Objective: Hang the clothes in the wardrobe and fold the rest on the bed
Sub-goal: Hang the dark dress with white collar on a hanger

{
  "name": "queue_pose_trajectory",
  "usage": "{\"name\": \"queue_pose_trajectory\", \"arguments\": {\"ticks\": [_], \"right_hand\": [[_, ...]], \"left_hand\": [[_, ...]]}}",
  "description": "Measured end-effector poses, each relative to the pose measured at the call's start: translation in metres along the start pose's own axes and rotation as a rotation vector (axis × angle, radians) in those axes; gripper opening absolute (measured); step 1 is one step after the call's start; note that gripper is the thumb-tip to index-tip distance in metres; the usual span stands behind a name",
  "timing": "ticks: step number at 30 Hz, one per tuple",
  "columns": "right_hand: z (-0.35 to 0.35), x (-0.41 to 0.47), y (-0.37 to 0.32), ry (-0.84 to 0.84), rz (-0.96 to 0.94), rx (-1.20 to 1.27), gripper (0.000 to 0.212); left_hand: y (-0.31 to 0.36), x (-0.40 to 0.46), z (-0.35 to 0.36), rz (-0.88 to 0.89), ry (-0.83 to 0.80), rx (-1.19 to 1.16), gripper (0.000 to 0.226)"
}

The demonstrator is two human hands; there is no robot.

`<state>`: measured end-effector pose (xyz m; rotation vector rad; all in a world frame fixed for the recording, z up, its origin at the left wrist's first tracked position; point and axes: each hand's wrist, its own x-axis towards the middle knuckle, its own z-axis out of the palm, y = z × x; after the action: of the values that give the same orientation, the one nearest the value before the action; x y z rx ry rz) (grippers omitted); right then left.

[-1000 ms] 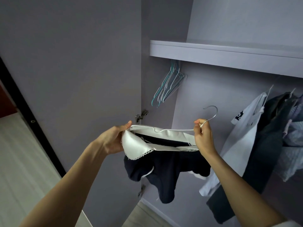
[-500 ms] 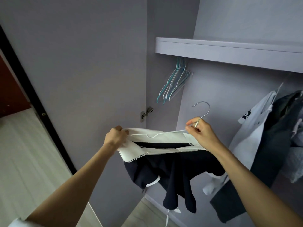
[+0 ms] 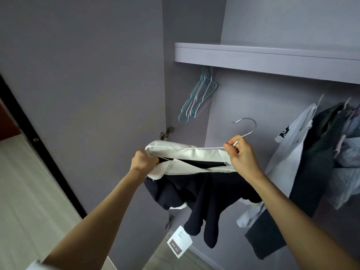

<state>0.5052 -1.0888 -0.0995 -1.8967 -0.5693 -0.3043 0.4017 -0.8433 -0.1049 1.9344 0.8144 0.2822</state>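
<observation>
Right now the navy garment (image 3: 196,190) with its white collar (image 3: 187,152) sits draped on a wire hanger (image 3: 244,131) held out in front of the open wardrobe, its long axis running roughly level from left to right between the two hands, below the front edge of the shelf (image 3: 253,55). The right hand (image 3: 240,154) pinches the hanger's neck just under the hook, fingers curled tight around the wire, so it is plainly the hand nearer the hook and the one likely to carry it up. The left hand (image 3: 144,162) is closed on the left end of the collar, gripping the fabric at the hanger's shoulder. The hook points up and towards the left, free of anything. The rail itself is hidden under the shelf's edge, but empty hangers (image 3: 198,98) dangle near the left corner and hung clothes (image 3: 311,162) crowd the right end, leaving a gap between them directly above the hook. A paper tag (image 3: 179,241) dangles beneath the garment.
</observation>
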Motion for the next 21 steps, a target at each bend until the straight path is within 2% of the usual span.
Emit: {"name": "queue_pose_trajectory", "arguments": {"ticks": [2,5,6,9,11,15,18,21], "right_hand": [[-0.001,0.0,-0.001,-0.023,-0.002,-0.048,0.023],[-0.003,-0.001,0.004,0.007,0.028,-0.02,0.022],[-0.004,-0.002,0.006,0.027,0.03,0.004,0.025],[-0.006,-0.006,0.014,0.088,0.057,0.08,0.031],[-0.004,-0.006,0.019,0.192,0.168,0.257,0.029],[0.004,0.005,0.024,0.418,0.455,0.745,0.039],[0.019,0.006,0.027,0.419,0.68,1.079,0.041],[0.044,-0.004,0.028,0.36,0.833,1.243,0.039]], "left_hand": [[0.0,0.002,0.0,0.013,0.03,0.137,0.01],[-0.004,0.008,-0.008,-0.014,-0.028,0.196,0.005],[-0.006,0.009,-0.011,-0.036,-0.064,0.133,0.005],[0.0,0.002,-0.018,-0.092,-0.277,-0.291,0.02],[0.011,-0.002,-0.02,-0.055,-0.356,-0.451,0.023],[0.052,-0.01,-0.013,0.03,-0.389,-0.486,0.015],[0.082,-0.022,0.003,0.079,-0.429,-0.518,0.011],[0.102,-0.032,0.013,0.132,-0.505,-0.522,0.01]]}}
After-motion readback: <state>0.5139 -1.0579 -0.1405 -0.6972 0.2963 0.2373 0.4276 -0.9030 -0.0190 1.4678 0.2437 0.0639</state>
